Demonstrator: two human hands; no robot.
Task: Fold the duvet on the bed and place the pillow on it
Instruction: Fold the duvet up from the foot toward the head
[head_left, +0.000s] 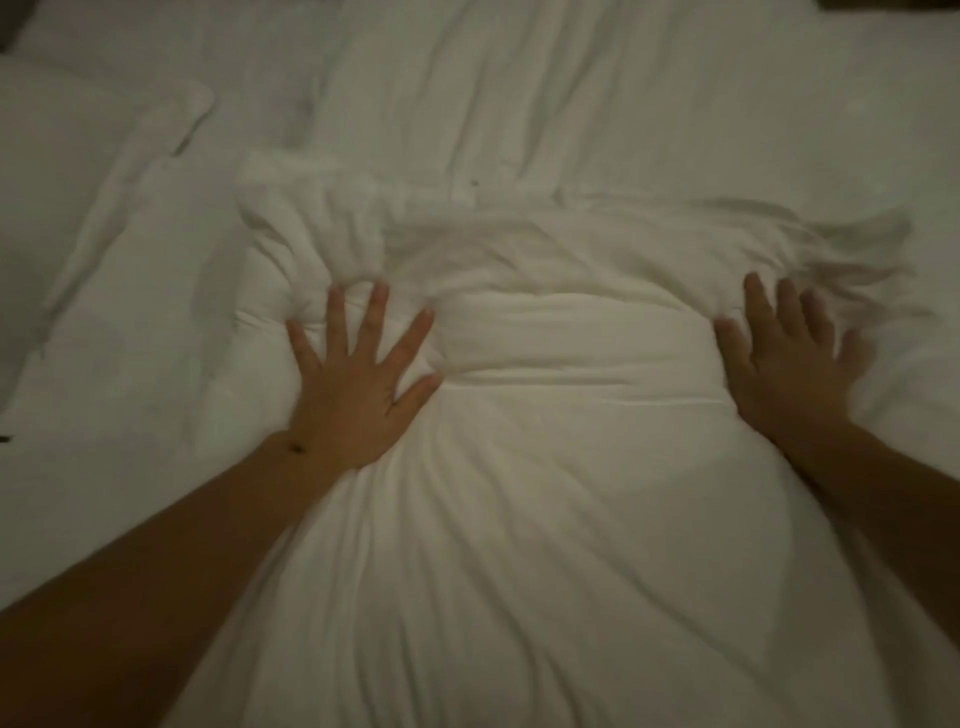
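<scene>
A white duvet (561, 467) lies bunched and folded over itself in the middle of the bed, its far edge rumpled. My left hand (358, 374) presses flat on its left part, fingers spread wide. My right hand (784, 353) presses on the right part with straight fingers; it looks blurred. A white pillow (78, 145) lies at the far left of the bed, apart from both hands.
The white bed sheet (571, 78) stretches wrinkled beyond the duvet. A dark strip (883, 4) shows at the top right edge. The room is dim.
</scene>
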